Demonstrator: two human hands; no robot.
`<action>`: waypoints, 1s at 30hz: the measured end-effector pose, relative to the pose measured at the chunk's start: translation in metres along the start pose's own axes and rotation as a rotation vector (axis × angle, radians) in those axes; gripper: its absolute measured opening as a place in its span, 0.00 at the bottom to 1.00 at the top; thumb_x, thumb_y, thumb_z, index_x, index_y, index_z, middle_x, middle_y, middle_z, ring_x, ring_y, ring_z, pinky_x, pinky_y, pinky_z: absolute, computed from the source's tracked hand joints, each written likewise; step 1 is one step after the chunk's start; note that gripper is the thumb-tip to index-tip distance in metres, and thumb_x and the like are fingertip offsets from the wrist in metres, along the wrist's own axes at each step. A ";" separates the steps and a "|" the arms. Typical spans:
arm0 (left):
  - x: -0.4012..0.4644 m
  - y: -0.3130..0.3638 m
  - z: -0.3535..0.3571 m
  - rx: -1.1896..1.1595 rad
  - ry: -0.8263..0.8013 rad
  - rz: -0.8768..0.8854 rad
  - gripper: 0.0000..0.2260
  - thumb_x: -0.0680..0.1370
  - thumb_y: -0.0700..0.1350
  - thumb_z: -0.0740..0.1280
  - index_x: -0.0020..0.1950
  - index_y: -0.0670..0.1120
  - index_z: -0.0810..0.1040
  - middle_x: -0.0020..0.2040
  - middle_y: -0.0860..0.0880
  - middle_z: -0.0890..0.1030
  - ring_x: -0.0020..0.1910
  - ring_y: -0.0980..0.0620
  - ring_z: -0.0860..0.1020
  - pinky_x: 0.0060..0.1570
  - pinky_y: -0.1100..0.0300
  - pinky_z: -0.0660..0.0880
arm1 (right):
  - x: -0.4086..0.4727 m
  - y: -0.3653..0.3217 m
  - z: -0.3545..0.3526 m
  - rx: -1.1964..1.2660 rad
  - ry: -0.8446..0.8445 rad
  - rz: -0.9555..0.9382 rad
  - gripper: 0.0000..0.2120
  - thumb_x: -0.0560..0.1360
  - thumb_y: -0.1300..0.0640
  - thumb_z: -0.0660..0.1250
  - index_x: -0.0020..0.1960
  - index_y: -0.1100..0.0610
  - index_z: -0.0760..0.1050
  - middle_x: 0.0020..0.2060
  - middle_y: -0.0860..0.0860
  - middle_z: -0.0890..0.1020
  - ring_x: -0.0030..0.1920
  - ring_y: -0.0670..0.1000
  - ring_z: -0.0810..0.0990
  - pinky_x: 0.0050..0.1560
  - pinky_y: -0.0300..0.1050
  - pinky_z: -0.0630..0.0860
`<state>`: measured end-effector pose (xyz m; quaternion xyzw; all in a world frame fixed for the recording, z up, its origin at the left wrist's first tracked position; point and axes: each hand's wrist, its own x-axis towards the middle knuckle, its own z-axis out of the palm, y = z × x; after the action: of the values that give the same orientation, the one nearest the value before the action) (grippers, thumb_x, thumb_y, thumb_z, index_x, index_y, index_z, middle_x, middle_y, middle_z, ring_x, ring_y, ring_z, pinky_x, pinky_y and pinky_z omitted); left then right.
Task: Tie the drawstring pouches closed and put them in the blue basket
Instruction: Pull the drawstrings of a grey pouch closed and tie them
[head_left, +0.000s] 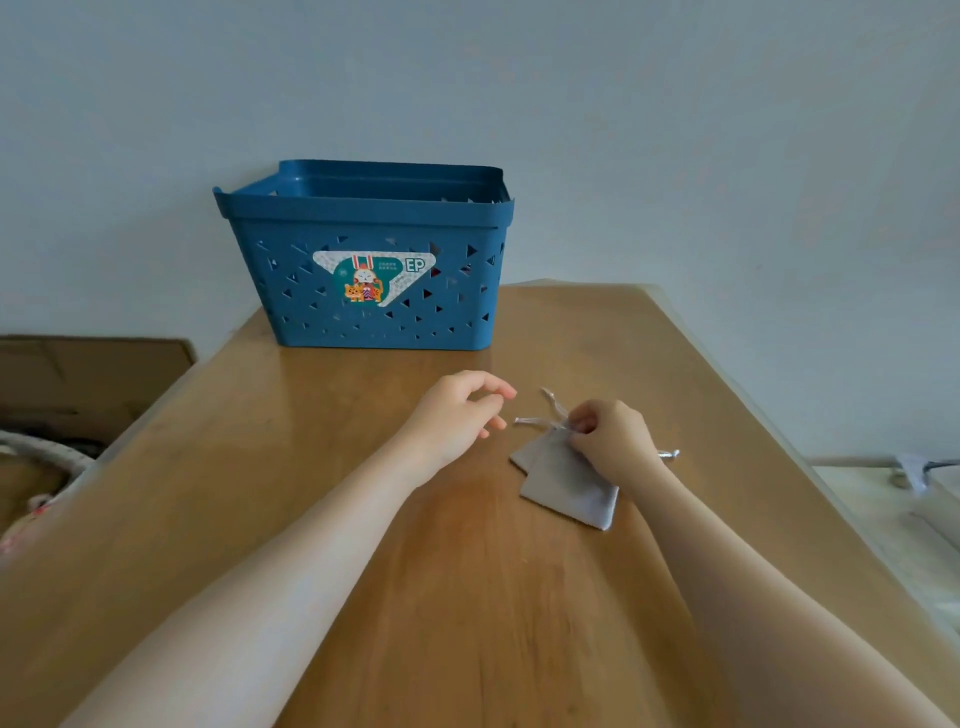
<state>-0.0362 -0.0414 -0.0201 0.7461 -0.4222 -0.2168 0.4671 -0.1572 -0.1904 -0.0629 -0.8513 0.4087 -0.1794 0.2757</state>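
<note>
Two bare forearms reach in from the lower edge of the frame, with no sleeves showing along their whole visible length. The left hand (457, 410) and right hand (610, 436) are bare as well: no gloves, rings, watch or bracelets visible.

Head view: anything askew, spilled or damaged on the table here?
Nothing stands out. The blue basket stands upright at the table's far edge. The grey pouches lie overlapping, intact, with the right hand pinching the top one's drawstring. The left hand holds nothing.
</note>
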 end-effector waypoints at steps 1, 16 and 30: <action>-0.001 0.000 0.002 0.009 -0.009 -0.009 0.09 0.80 0.43 0.58 0.55 0.51 0.77 0.45 0.51 0.81 0.41 0.57 0.78 0.38 0.70 0.72 | 0.000 -0.002 0.002 -0.021 -0.027 -0.016 0.10 0.74 0.63 0.63 0.52 0.57 0.79 0.49 0.54 0.81 0.45 0.51 0.76 0.42 0.39 0.69; 0.020 0.007 -0.011 0.409 0.141 0.298 0.12 0.82 0.50 0.55 0.54 0.45 0.73 0.48 0.49 0.76 0.47 0.51 0.75 0.42 0.58 0.69 | 0.000 -0.078 -0.009 0.073 0.240 -0.629 0.05 0.78 0.63 0.59 0.49 0.60 0.74 0.38 0.48 0.77 0.38 0.50 0.74 0.43 0.46 0.71; 0.035 -0.004 -0.033 0.036 0.257 0.223 0.12 0.83 0.48 0.51 0.43 0.47 0.66 0.33 0.51 0.70 0.29 0.59 0.68 0.31 0.68 0.65 | 0.021 -0.063 -0.022 -0.415 0.142 -0.462 0.14 0.80 0.46 0.56 0.52 0.56 0.74 0.38 0.52 0.78 0.39 0.56 0.77 0.33 0.45 0.69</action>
<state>0.0083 -0.0534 -0.0053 0.7244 -0.4430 -0.0591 0.5249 -0.1185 -0.1818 -0.0048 -0.9451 0.2505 -0.2091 0.0188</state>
